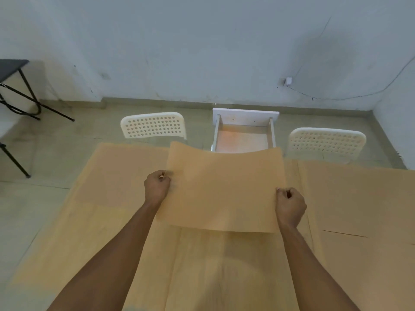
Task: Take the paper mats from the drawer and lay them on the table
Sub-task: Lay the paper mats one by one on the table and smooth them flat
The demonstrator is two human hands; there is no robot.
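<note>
- Above the pale wooden table [202, 265], just on the near side of the open white drawer [243, 138]: a tan rectangular paper mat [222, 189], held clear of the tabletop, its far edge sagging in the middle and hiding the drawer's near end.
- Left of the drawer and nearer the viewer: the left hand [157, 187], fingers curled and pinching the held mat's left edge.
- Right of the drawer and nearer still: the right hand [290, 206], fingers curled and gripping the held mat's right edge.
- Left of the drawer, flat on the table: a second tan paper mat [121, 173], partly overlapped by the held one.
- Right of the drawer, flat on the table: a third tan paper sheet [354, 198], reaching the frame's right side, with a thin dark crease near its near edge.
- The drawer itself: pulled out from the table's far side, its visible floor bare and tinted orange.
- Flanking the drawer: two white perforated plastic chair backs, one to the left [153, 125], one to the right [326, 141].
- Far left of the drawer, by the wall: a black folding table [13, 68] on thin metal legs.
- Behind the drawer: a pale wall [202, 41] with a small white plug [288, 81] and a trailing thin cable.
</note>
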